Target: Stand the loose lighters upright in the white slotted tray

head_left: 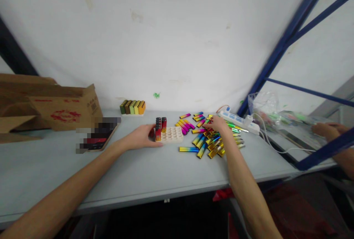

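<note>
Head view shows a grey table (132, 172) against a scuffed white wall (177, 47).

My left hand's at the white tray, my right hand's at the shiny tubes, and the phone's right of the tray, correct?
No, the phone lies left of the white tray, as the head view shows. Your left hand is at it, and your right hand at the shiny tubes.
</note>
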`<action>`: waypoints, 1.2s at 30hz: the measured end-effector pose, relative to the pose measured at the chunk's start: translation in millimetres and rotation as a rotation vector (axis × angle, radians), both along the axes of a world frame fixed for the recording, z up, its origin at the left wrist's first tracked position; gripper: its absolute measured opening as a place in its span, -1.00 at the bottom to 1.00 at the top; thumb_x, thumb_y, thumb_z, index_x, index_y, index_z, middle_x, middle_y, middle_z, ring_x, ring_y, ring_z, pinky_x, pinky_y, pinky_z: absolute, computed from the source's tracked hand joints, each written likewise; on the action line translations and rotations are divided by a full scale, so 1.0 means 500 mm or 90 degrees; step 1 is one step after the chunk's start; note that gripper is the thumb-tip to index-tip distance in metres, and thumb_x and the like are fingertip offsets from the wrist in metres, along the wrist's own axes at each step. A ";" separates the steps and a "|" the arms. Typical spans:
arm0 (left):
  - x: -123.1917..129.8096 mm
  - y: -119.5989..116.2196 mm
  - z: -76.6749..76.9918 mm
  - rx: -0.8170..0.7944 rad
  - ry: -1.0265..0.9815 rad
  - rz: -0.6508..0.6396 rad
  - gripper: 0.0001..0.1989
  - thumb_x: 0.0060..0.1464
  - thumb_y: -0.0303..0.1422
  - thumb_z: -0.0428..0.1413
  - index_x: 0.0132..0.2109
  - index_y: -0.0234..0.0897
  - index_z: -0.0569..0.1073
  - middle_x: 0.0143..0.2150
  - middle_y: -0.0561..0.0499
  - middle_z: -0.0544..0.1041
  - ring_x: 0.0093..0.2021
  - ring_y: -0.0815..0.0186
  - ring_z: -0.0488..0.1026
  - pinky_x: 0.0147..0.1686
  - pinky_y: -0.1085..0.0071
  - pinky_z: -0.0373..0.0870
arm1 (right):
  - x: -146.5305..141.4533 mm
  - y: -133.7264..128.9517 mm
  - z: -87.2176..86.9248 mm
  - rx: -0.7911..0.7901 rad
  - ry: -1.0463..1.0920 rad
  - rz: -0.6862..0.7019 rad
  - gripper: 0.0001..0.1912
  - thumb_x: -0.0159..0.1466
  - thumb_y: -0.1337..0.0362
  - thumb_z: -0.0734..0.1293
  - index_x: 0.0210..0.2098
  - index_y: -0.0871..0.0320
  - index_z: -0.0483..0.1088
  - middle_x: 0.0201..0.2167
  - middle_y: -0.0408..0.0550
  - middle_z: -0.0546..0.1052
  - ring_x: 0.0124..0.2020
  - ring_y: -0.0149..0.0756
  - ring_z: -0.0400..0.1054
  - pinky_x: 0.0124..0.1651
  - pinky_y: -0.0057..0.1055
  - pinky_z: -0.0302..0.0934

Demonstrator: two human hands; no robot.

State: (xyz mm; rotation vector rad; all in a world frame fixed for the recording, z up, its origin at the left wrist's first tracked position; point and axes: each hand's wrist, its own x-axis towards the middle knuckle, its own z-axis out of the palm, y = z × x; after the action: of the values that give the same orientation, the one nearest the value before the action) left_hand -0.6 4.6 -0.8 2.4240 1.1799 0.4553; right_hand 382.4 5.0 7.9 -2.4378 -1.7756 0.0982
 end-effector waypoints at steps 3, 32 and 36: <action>-0.001 0.002 -0.002 -0.008 0.003 -0.005 -0.36 -0.18 0.14 0.28 -0.09 -0.24 0.48 -0.19 -0.11 0.62 -0.26 0.07 0.53 -0.30 0.30 0.38 | 0.006 0.007 -0.003 -0.015 -0.004 0.033 -0.56 0.30 0.01 0.36 -0.06 0.26 0.54 -0.09 0.22 0.62 -0.07 -0.07 0.53 -0.11 -0.36 0.30; -0.004 -0.001 -0.004 0.027 0.015 0.004 -0.32 -0.20 0.20 0.27 -0.12 -0.26 0.48 -0.25 -0.10 0.59 -0.31 0.08 0.51 -0.34 0.27 0.35 | -0.160 -0.041 0.027 0.125 0.865 0.437 -0.60 0.24 0.07 0.46 -0.04 0.11 0.34 -0.09 0.04 0.62 -0.12 -0.25 0.55 0.01 -0.20 0.42; -0.002 -0.004 -0.001 0.017 0.029 -0.002 -0.29 -0.16 0.21 0.25 -0.07 -0.29 0.46 -0.21 -0.11 0.59 -0.28 0.08 0.51 -0.32 0.29 0.35 | -0.206 -0.062 0.032 0.082 0.972 0.461 -0.48 0.17 0.11 0.52 0.04 0.06 0.33 -0.09 -0.02 0.60 -0.10 -0.24 0.54 0.02 -0.20 0.42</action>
State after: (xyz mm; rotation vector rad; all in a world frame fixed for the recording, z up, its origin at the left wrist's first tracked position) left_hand -1.5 2.8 -1.3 2.4708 1.1955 0.4204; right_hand 279.5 -26.2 23.8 -0.7841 -1.4856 1.3521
